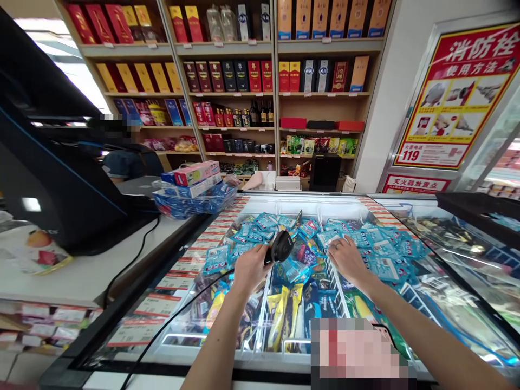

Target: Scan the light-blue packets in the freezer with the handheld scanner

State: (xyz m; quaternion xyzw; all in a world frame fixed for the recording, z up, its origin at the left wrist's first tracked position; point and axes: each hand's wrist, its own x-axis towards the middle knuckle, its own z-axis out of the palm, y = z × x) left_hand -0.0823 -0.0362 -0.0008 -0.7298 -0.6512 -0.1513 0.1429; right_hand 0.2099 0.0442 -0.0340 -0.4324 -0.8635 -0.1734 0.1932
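Note:
My left hand is wrapped around the handle of a black barcode scanner, whose head points right and whose cable runs down to the lower left. My right hand, with a ring on one finger, has its fingers bent at a small blue packet; its fingertips are partly hidden. Many similar blue packets lie spread around both hands over a chest freezer with a glass top. Yellow ice-cream packs and other wrapped items show in white wire baskets below.
At left, a counter bears a black checkout screen. A plastic basket of blue packets with boxes on top stands at the freezer's back left corner. Shelves of boxed goods line the back. A black ledge borders the right.

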